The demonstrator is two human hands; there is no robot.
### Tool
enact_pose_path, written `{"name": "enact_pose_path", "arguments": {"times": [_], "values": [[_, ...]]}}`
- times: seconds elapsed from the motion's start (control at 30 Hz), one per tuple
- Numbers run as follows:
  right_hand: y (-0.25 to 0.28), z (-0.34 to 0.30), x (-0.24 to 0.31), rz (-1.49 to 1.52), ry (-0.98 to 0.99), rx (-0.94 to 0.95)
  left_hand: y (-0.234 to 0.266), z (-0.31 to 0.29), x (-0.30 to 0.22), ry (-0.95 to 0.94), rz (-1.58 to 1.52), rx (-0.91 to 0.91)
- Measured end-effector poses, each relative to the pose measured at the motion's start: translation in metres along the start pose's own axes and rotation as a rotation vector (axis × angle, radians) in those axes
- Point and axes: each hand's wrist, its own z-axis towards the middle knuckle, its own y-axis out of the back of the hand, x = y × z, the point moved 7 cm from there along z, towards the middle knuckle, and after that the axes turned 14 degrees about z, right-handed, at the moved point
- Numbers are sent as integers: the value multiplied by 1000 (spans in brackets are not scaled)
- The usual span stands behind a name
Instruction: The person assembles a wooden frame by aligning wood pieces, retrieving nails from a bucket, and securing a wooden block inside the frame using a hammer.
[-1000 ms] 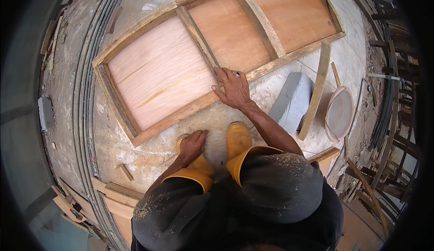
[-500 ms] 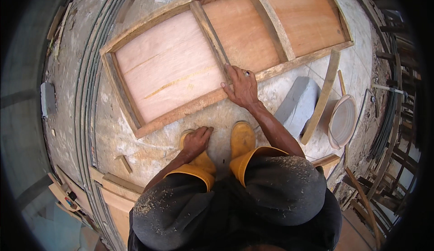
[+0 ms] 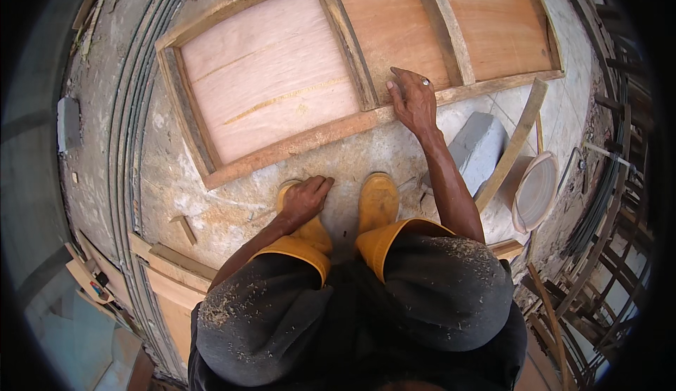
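Wooden frame (image 3: 296, 143) lies on the floor in front of the person's yellow boots (image 3: 379, 201), with two crossbars between its three plywood panels. Right hand (image 3: 417, 104) is at the near rail, beside the left crossbar, its thumb and forefinger a little spread apart. Left hand (image 3: 304, 202) is above the left boot, fingers curled; whether it holds something, I cannot tell. Grey block (image 3: 479, 141) and round bucket (image 3: 536, 192) stand to the right.
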Motion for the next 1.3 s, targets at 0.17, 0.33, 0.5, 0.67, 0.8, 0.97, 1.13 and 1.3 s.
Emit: {"name": "enact_pose_path", "arguments": {"times": [0.17,0.33,0.5,0.67,0.8,0.97,1.13,1.3], "values": [[-9,-4,-21,-8,-86,-40,-3,2,0,-2,-11,15],[-8,-2,-22,-49,-156,-21,-2,3,-1,10,-20,19],[-6,0,-20,-53,-162,-14,-4,4,0,8,-2,25],[-7,1,-18,-61,-147,-17,-6,3,2,4,2,53],[-9,2,-21,-76,-164,5,-7,4,3,-11,6,43],[-6,2,-18,-45,-130,-38,-10,3,2,-24,25,55],[-7,3,-16,-57,-133,-37,-12,3,3,-29,19,89],[-7,4,-16,-62,-121,-44,-14,4,3,-37,25,113]]}}
